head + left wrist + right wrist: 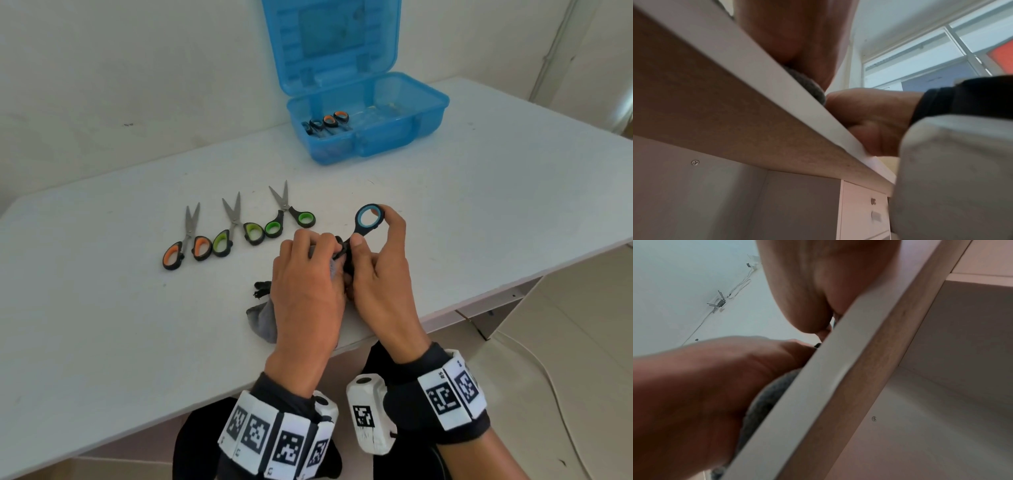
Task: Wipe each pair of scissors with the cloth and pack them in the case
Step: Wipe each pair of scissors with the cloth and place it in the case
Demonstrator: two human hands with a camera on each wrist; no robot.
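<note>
The right hand (380, 270) pinches the blue-handled scissors (368, 221) by the handle while the left hand (308, 274) curls its fingers (318, 241) around the grey cloth (262, 318), wrapped over the blades, near the front edge of the surface (479, 205). Behind the hands, the open blue case (370, 120) seems to hold two pairs already. Three more pairs (236, 226) lie left of the hands, so I judge the job about halfway.
</note>
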